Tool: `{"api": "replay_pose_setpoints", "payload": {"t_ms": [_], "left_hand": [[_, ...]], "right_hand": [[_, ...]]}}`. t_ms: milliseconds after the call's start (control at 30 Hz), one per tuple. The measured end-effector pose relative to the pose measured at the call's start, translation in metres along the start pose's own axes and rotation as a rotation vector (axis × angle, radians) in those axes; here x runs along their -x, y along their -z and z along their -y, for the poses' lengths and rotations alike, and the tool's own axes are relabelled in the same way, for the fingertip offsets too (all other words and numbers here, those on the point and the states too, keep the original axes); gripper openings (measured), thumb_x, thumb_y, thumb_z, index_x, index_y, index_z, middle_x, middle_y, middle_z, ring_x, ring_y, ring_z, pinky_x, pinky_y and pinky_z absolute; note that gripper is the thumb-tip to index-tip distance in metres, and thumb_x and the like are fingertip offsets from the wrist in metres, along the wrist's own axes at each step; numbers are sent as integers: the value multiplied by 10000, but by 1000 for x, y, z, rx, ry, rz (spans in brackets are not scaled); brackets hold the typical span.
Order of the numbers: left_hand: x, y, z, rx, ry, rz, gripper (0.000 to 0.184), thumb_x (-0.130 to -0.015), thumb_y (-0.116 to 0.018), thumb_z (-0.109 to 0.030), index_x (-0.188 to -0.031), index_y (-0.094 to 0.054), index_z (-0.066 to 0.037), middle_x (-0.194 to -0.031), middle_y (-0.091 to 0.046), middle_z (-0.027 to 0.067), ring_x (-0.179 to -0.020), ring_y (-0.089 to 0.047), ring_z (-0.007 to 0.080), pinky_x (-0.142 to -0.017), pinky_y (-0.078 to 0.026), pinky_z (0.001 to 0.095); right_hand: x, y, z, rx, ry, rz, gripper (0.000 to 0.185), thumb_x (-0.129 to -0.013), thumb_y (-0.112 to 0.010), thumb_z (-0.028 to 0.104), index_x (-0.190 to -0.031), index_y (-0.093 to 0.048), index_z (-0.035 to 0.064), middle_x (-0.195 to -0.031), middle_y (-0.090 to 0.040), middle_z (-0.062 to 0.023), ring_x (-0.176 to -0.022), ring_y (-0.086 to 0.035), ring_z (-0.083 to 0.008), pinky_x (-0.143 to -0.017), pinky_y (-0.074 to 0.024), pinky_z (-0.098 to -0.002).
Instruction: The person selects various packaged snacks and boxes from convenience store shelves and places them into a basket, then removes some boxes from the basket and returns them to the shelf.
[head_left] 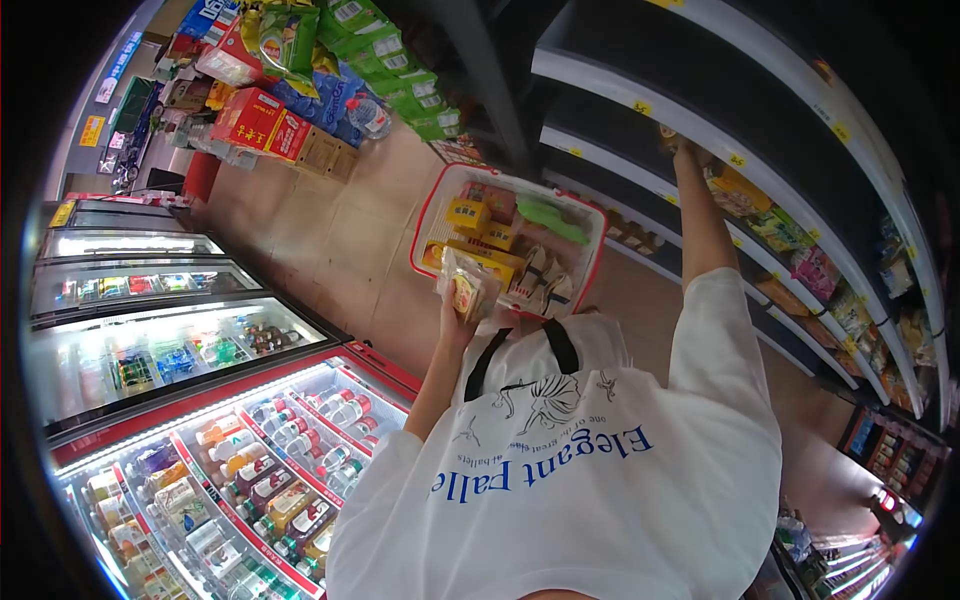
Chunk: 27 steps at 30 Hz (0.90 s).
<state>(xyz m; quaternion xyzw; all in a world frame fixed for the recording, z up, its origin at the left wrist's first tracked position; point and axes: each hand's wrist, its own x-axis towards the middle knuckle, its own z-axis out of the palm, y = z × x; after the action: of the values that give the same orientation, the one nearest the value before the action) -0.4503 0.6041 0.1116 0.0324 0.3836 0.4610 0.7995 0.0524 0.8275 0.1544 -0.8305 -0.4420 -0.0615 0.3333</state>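
Note:
My left hand (457, 325) is closed around a clear plastic food packet (466, 290) with a printed label, held above the near edge of a white basket with a red rim (594, 268). In the basket lie yellow boxes (467, 216), a green packet (552, 222) and several brown-and-cream packets (545, 275). My right arm stretches up to the shelf unit (640, 110), where my right hand (684, 147) reaches in at a shelf edge. A small brownish thing (666, 136) is by its fingertips. The fingers are too small and partly hidden to make out.
Yellow and pink snack bags (780, 228) line the lower shelves on the right. Along the left stands a lit chiller (375, 365) full of bottles. Stacked cartons (262, 122), a large water bottle (368, 116) and green hanging bags (395, 70) stand ahead, beyond the tiled floor (330, 225).

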Motion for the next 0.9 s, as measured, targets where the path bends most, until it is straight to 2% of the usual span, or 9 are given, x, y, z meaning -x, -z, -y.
{"api": "replay_pose_setpoints", "payload": {"t_ms": [167,400,467,533,600,667,700,767,900], "left_hand": [[-4,0,2,83,-28,37,513,-887,-316,-484,-1259,-367,-135,-1208,-464,89,-1086,-477,264,-898,-407,424],[-18,35,7,-52,30,9,549,-898,-218,-503,-1268,-347,-119,-1234,-442,94,-1127,-447,271,-945,-370,429],[-24,41,12,-96,-19,-12,572,-897,-201,-517,-1271,-340,-107,-1186,-480,96,-1063,-485,256,-856,-425,412],[-29,45,13,-218,-58,-61,576,-888,-244,-525,-1254,-369,-98,-1197,-481,92,-1084,-480,247,-861,-417,403],[-31,43,11,-341,-98,-107,580,-879,-288,-532,-1238,-398,-90,-1207,-482,88,-1105,-475,238,-866,-410,395],[-30,27,4,-704,-108,-398,581,-876,-311,-530,-1182,-466,-61,-1131,-536,118,-1016,-536,222,-799,-427,353],[-26,13,1,-708,-101,-393,581,-876,-311,-530,-1182,-466,-61,-1131,-536,118,-1016,-536,222,-799,-427,353],[-25,-13,-7,-1038,-172,-544,573,-883,-323,-501,-1067,-543,-4,-975,-598,154,-868,-579,246,-733,-428,353],[-54,-5,-12,-1279,-400,-461,543,-884,-369,-451,-974,-566,47,-842,-608,194,-786,-578,303,-696,-424,361]], "right_hand": [[3,-4,-9,-260,-172,76,364,-797,-557,150,-1130,-453,45,-1035,-518,-146,-904,-559,-278,-757,-490,-352],[24,-16,-25,-1212,-782,458,365,-803,-554,147,-1140,-457,49,-1069,-507,-141,-911,-557,-271,-778,-484,-347],[40,-17,-24,-1273,-820,480,365,-803,-554,147,-1141,-457,50,-1074,-505,-140,-912,-557,-270,-781,-483,-346],[70,-15,-8,-1401,-777,571,346,-810,-561,202,-1105,-452,57,-1027,-511,-103,-929,-555,-254,-766,-508,-401],[108,15,21,-1441,-743,580,327,-816,-556,168,-1083,-449,13,-1074,-477,-120,-912,-550,-261,-837,-478,-385],[148,31,32,-1488,-776,628,297,-812,-565,173,-1045,-462,22,-1059,-487,-108,-887,-562,-245,-817,-484,-366],[168,35,36,-1439,-736,668,309,-812,-567,206,-1053,-465,40,-1006,-516,-81,-854,-571,-204,-783,-482,-329],[203,38,37,-1288,-693,758,303,-813,-569,245,-1043,-487,64,-938,-551,-52,-812,-577,-151,-748,-477,-287],[261,43,34,-1124,-681,840,290,-808,-574,260,-1003,-537,50,-919,-563,-56,-800,-571,-128,-721,-477,-282]]}}
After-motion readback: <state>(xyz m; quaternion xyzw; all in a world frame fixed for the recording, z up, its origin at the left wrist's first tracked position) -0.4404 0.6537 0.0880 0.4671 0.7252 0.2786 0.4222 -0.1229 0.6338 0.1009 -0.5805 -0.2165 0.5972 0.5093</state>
